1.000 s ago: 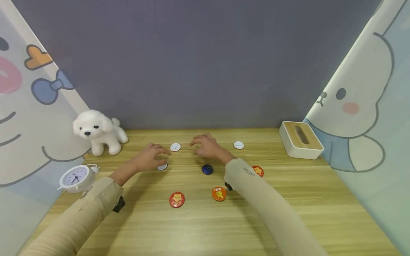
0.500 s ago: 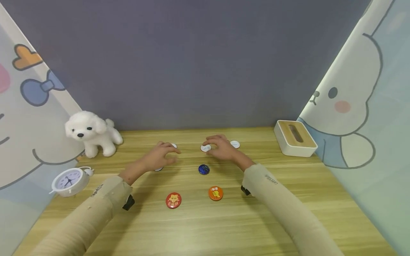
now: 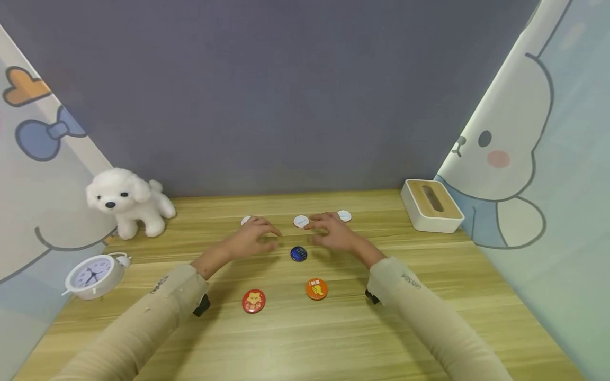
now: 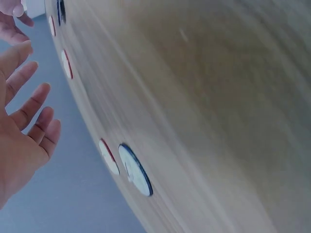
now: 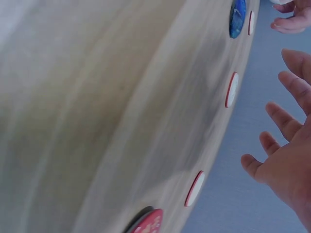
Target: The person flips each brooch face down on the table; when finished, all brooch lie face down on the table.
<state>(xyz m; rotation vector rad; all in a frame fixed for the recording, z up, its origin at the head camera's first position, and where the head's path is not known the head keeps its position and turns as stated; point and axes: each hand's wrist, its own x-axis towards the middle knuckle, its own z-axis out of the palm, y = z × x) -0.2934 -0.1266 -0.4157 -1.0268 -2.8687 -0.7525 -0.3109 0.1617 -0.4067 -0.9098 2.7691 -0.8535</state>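
Observation:
My left hand [image 3: 249,239] hovers over the table, fingers spread and nothing held. Behind its knuckles shows part of a white-backed button badge [image 3: 245,219]; a blue-rimmed badge [image 4: 135,170], face down in the left wrist view, is hidden from the head view. My right hand [image 3: 333,233], also holding nothing, hangs with fingertips right beside a white-backed badge [image 3: 301,221]. Another white-backed badge [image 3: 344,216] lies behind it. Between and nearer than the hands lie a blue badge [image 3: 298,254], an orange badge [image 3: 316,289] and a red badge [image 3: 253,301]. Another red badge [image 5: 149,222] shows only in the right wrist view.
A white plush dog [image 3: 128,201] stands at the back left, with a white alarm clock [image 3: 95,276] nearer. At the back right sits a white tissue box [image 3: 432,205] with a wooden lid. A dark panel [image 3: 286,106] closes off the table's far edge.
The right hand has moved right, uncovering the middle white-backed badge. The left hand has shifted right, over the blue-rimmed badge. The head view has turned slightly right. The badges appear to lie still.

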